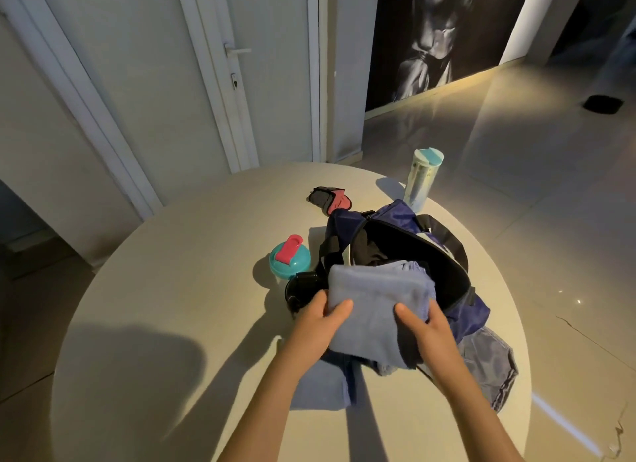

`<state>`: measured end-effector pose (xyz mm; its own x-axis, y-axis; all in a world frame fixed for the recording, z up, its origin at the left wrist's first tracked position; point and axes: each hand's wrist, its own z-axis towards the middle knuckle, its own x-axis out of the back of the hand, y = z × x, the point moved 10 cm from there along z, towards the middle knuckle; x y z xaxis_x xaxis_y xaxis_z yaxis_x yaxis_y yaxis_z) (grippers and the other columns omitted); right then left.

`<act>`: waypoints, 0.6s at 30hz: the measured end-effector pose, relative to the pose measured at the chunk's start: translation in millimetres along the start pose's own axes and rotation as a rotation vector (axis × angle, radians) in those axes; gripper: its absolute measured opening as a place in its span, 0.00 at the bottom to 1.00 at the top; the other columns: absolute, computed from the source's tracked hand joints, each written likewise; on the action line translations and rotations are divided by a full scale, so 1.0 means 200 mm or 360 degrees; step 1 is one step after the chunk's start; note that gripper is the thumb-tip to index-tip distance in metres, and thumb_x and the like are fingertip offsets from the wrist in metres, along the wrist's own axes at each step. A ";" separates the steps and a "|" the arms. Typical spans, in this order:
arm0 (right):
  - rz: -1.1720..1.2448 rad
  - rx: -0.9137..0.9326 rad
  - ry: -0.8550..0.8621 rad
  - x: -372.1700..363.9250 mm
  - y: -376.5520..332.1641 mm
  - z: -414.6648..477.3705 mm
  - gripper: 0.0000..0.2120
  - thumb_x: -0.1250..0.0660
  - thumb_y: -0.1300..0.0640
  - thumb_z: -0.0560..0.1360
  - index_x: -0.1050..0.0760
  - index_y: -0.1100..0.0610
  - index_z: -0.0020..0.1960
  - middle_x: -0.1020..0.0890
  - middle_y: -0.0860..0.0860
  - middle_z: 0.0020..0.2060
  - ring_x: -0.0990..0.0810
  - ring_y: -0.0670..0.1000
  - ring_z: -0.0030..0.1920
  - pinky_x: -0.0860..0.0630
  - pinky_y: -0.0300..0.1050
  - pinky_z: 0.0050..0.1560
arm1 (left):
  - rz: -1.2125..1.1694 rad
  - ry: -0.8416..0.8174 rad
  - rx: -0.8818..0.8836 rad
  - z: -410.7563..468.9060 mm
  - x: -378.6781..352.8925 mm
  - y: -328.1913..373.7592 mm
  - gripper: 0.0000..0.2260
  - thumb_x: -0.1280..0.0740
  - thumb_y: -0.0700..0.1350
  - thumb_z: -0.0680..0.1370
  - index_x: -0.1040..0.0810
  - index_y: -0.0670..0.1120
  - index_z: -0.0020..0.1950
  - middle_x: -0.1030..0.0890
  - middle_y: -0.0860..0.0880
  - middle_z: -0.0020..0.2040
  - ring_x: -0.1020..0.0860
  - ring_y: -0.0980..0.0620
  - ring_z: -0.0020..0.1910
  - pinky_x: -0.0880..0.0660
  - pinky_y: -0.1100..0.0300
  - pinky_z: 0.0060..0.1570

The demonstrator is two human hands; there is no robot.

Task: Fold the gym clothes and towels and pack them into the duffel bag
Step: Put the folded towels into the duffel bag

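On the round table point(172, 289), the navy duffel bag point(476, 312) lies with its mouth unzipped and gaping toward the person. The folded light-blue towel point(378, 296) is held over the near lip of that opening, its far edge already above the dark interior. The left hand point(320, 320) pinches its left edge and the right hand point(426, 327) its right edge; both thumbs lie on top, with the fingers tucked out of sight beneath.

A dark garment point(371, 251) lies inside the bag just past the towel. A black cup point(299, 289) stands just beside the left hand, close against the bag's side, with a teal-lidded bottle point(289, 258) behind it. Another blue cloth point(320, 382) lies flat under the forearms, and grey striped shorts point(488, 365) spread at the bag's near right. Beyond the bag sit a red-and-black glove point(330, 198) and a tall pale tumbler point(421, 179).
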<state>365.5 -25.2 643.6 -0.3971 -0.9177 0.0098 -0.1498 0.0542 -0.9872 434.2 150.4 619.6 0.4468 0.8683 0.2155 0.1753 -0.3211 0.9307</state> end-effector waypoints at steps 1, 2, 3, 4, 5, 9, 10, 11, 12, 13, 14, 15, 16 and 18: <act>-0.0015 0.0041 0.0058 0.06 -0.06 0.03 0.15 0.36 0.58 0.77 0.34 0.44 0.60 0.24 0.40 0.52 0.24 0.40 0.50 0.28 0.38 0.51 | 0.0076 0.0054 -0.0041 0.05 -0.01 0.04 0.14 0.39 0.58 0.77 0.25 0.48 0.52 0.21 0.48 0.49 0.22 0.51 0.49 0.25 0.51 0.52; -0.0040 0.0072 0.0103 0.12 -0.09 0.08 0.15 0.37 0.58 0.78 0.34 0.46 0.62 0.24 0.42 0.54 0.24 0.43 0.52 0.29 0.43 0.56 | 0.0167 0.0143 -0.0094 0.10 -0.01 0.09 0.13 0.41 0.55 0.79 0.25 0.46 0.50 0.22 0.47 0.47 0.23 0.50 0.48 0.25 0.53 0.50; -0.0095 0.0100 0.0142 0.17 -0.13 0.13 0.16 0.38 0.59 0.78 0.33 0.49 0.64 0.24 0.45 0.57 0.25 0.47 0.55 0.31 0.45 0.58 | 0.0288 0.0239 -0.0168 0.15 0.00 0.15 0.12 0.41 0.53 0.80 0.24 0.46 0.50 0.23 0.48 0.47 0.24 0.50 0.46 0.26 0.55 0.48; -0.0191 0.0125 0.0179 0.22 -0.15 0.19 0.16 0.39 0.60 0.78 0.33 0.52 0.65 0.25 0.47 0.58 0.26 0.49 0.57 0.31 0.46 0.59 | 0.0452 0.0319 -0.0259 0.21 0.00 0.20 0.11 0.41 0.51 0.80 0.23 0.47 0.51 0.24 0.49 0.48 0.25 0.51 0.46 0.26 0.56 0.48; -0.0305 0.0140 0.0210 0.25 -0.18 0.24 0.15 0.39 0.60 0.78 0.32 0.53 0.64 0.25 0.48 0.59 0.27 0.51 0.57 0.32 0.46 0.57 | 0.0643 0.0369 -0.0342 0.27 -0.01 0.25 0.10 0.41 0.51 0.80 0.23 0.48 0.54 0.24 0.50 0.50 0.25 0.51 0.48 0.25 0.55 0.50; -0.0703 0.0203 0.0231 0.29 -0.24 0.44 0.15 0.41 0.62 0.78 0.32 0.56 0.64 0.26 0.50 0.56 0.28 0.52 0.54 0.34 0.44 0.53 | 0.1246 0.0564 -0.0398 0.54 -0.04 0.35 0.15 0.40 0.51 0.80 0.28 0.45 0.63 0.26 0.46 0.59 0.27 0.47 0.58 0.28 0.53 0.54; -0.0767 0.0216 0.0224 0.28 -0.24 0.49 0.16 0.41 0.63 0.77 0.33 0.56 0.65 0.27 0.49 0.56 0.28 0.51 0.53 0.34 0.43 0.53 | 0.1357 0.0606 -0.0363 0.60 -0.03 0.36 0.16 0.40 0.51 0.80 0.29 0.45 0.64 0.26 0.46 0.59 0.27 0.46 0.59 0.28 0.54 0.54; -0.0821 0.0227 0.0220 0.26 -0.25 0.53 0.17 0.41 0.63 0.77 0.33 0.56 0.65 0.27 0.49 0.54 0.29 0.51 0.52 0.34 0.43 0.53 | 0.1454 0.0629 -0.0319 0.66 -0.03 0.36 0.17 0.39 0.52 0.80 0.29 0.45 0.64 0.26 0.46 0.60 0.27 0.47 0.59 0.28 0.54 0.53; -0.0853 0.0237 0.0217 0.25 -0.26 0.57 0.16 0.41 0.63 0.77 0.33 0.56 0.64 0.27 0.48 0.53 0.29 0.50 0.51 0.34 0.43 0.51 | 0.1542 0.0630 -0.0274 0.71 -0.03 0.35 0.16 0.39 0.53 0.80 0.29 0.45 0.63 0.26 0.45 0.59 0.26 0.47 0.58 0.27 0.54 0.52; -0.0875 0.0245 0.0208 0.23 -0.26 0.60 0.16 0.40 0.62 0.77 0.33 0.56 0.64 0.27 0.48 0.52 0.29 0.50 0.50 0.34 0.42 0.50 | 0.1624 0.0626 -0.0241 0.76 -0.04 0.35 0.15 0.39 0.53 0.79 0.28 0.45 0.61 0.25 0.45 0.57 0.25 0.47 0.56 0.27 0.55 0.50; -0.0890 0.0258 0.0194 0.21 -0.26 0.64 0.16 0.39 0.61 0.77 0.33 0.57 0.64 0.27 0.48 0.50 0.29 0.49 0.49 0.34 0.42 0.49 | 0.1697 0.0628 -0.0214 0.79 -0.03 0.34 0.14 0.39 0.52 0.80 0.27 0.45 0.59 0.24 0.46 0.55 0.24 0.47 0.54 0.27 0.56 0.46; -0.0912 0.0265 0.0174 0.18 -0.26 0.67 0.16 0.38 0.60 0.77 0.34 0.58 0.64 0.27 0.48 0.49 0.29 0.50 0.48 0.34 0.43 0.49 | 0.1741 0.0649 -0.0205 0.82 -0.03 0.35 0.13 0.40 0.52 0.80 0.26 0.44 0.57 0.23 0.46 0.53 0.23 0.47 0.51 0.29 0.57 0.42; -0.0934 0.0275 0.0155 0.15 -0.26 0.70 0.16 0.37 0.59 0.77 0.34 0.58 0.64 0.26 0.49 0.48 0.28 0.50 0.47 0.34 0.43 0.48 | 0.1743 0.0679 -0.0207 0.83 -0.01 0.37 0.12 0.40 0.52 0.80 0.25 0.44 0.55 0.22 0.46 0.51 0.22 0.48 0.48 0.31 0.58 0.39; -0.0987 0.0287 0.0118 0.10 -0.26 0.77 0.16 0.37 0.57 0.77 0.34 0.59 0.62 0.25 0.51 0.45 0.28 0.51 0.43 0.34 0.44 0.44 | 0.1614 0.0773 -0.0237 0.83 0.03 0.42 0.12 0.41 0.51 0.81 0.25 0.44 0.49 0.22 0.47 0.45 0.24 0.49 0.42 0.33 0.59 0.35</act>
<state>503.8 -107.2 670.2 -0.3483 -0.7273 0.5913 -0.2197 -0.5500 -0.8058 597.8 65.2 649.2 -0.0703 0.2982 0.9519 -0.1943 -0.9401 0.2802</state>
